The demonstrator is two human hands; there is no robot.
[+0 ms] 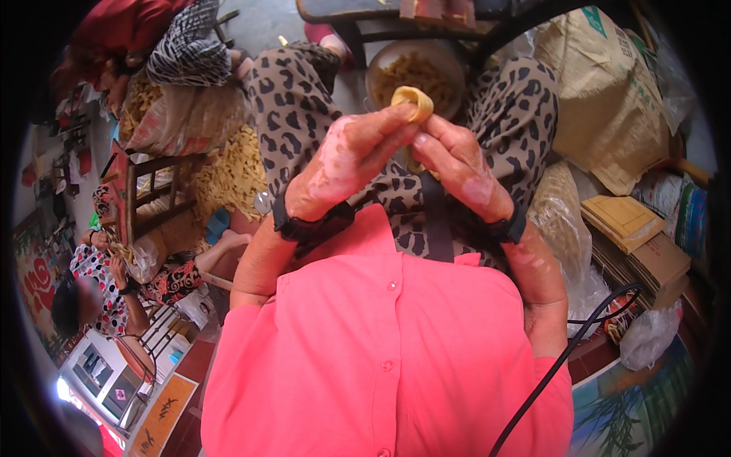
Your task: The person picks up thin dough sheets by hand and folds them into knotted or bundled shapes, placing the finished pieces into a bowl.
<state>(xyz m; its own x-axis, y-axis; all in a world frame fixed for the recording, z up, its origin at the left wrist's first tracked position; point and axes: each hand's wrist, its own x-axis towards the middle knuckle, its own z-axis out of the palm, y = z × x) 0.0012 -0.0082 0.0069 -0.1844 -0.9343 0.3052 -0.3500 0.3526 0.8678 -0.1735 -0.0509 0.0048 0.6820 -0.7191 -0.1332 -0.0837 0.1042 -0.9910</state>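
My left hand (348,157) and my right hand (460,163) meet above my lap, with their fingertips close together. Between them they pinch a flat pale-yellow strip (422,101), bent into a loop over the fingers; it looks like tofu skin. Part of the strip hangs below the fingers, mostly hidden by the right hand. Beyond my hands, between my knees, stands a round basin (456,68). Many small yellow pieces (412,68) lie in it.
Yellow strips (237,177) are heaped on the floor at left, near a wooden stool (165,185) and filled sack (188,117). Two people (123,285) work at left. A dark table (334,8) stands ahead, a large sack (599,103) at right. A black cable (548,368) crosses my right side.
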